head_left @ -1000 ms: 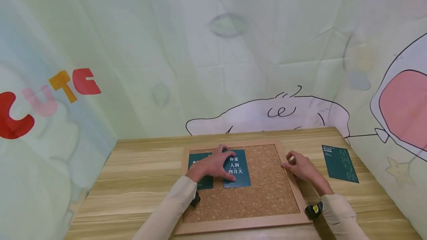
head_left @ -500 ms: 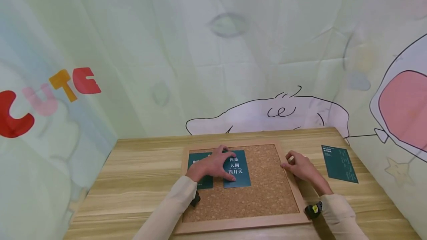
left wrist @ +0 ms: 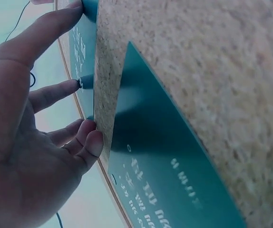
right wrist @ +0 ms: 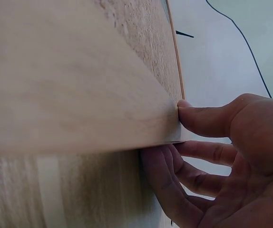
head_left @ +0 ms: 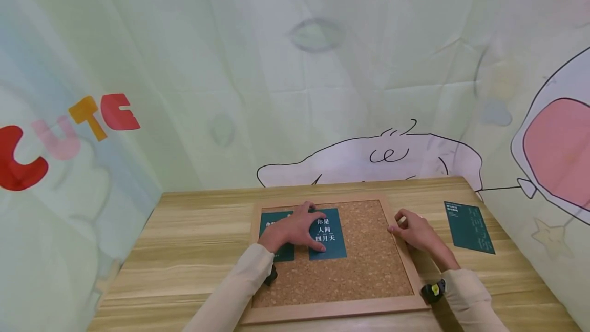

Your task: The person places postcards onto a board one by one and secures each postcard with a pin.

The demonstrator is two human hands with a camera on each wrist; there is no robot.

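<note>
My left hand point(head_left: 291, 230) lies spread, fingertips pressing the dark teal rectangular card point(head_left: 328, 233) printed in white "你是 人间 四月天", which lies flat on the wood-framed square cork board point(head_left: 364, 265). A second teal card point(head_left: 276, 234) lies just left of it, partly under my palm. My right hand point(head_left: 413, 232) rests loosely curled on the board's right frame edge, thumb touching it. Right of the board, a third teal card point(head_left: 469, 226) lies on the pale wooden worktop point(head_left: 193, 234).
</note>
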